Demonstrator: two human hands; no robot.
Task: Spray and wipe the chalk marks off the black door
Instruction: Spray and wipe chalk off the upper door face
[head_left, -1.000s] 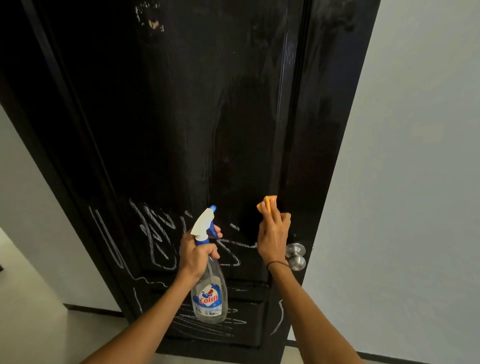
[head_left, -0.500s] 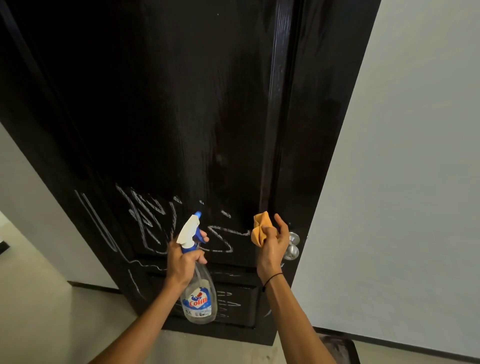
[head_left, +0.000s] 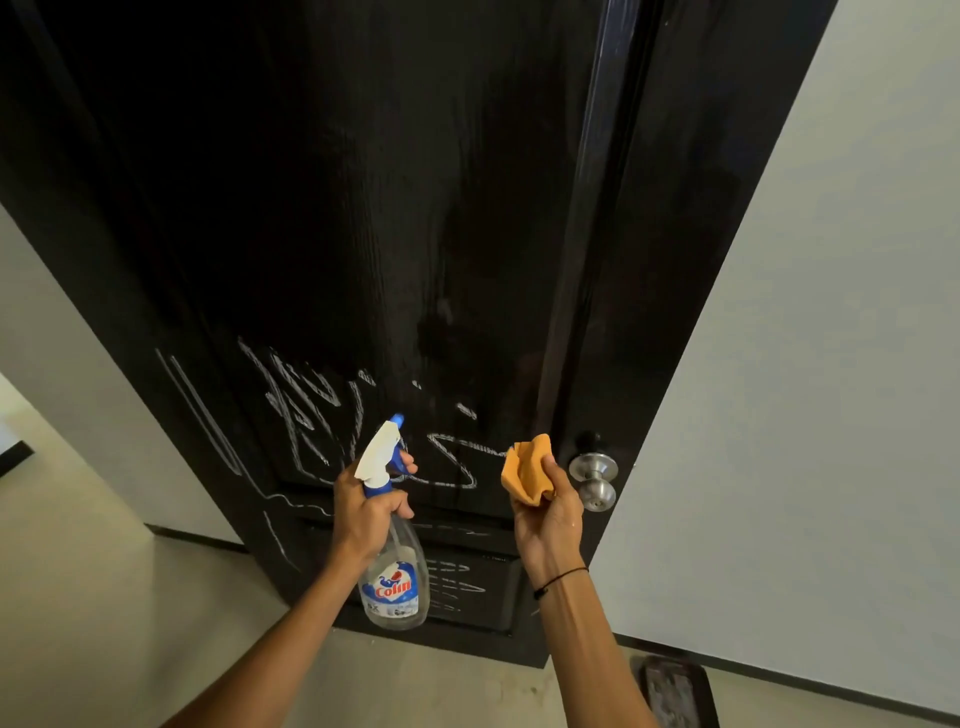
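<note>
The black door (head_left: 395, 208) fills the upper view; its upper panel looks wet and smeared. White chalk marks (head_left: 306, 410) cover its lower half, with more scribbles on the bottom panel behind the bottle. My left hand (head_left: 366, 514) grips the neck of a clear spray bottle (head_left: 395, 582) with a white and blue head, a finger on the trigger, nozzle aimed at the door. My right hand (head_left: 550, 519) holds a bunched orange cloth (head_left: 527, 470) just in front of the door, left of the knob; whether the cloth touches the door I cannot tell.
A silver door knob (head_left: 595, 478) sticks out at the door's right edge, close to my right hand. A pale wall (head_left: 805, 364) runs along the right. A dark mat (head_left: 670, 691) lies on the beige floor (head_left: 130, 623) below.
My right hand with the cloth came down from the door's upper panel to knob height. The view tilted down and drew back, showing more floor. The left hand still holds the bottle.
</note>
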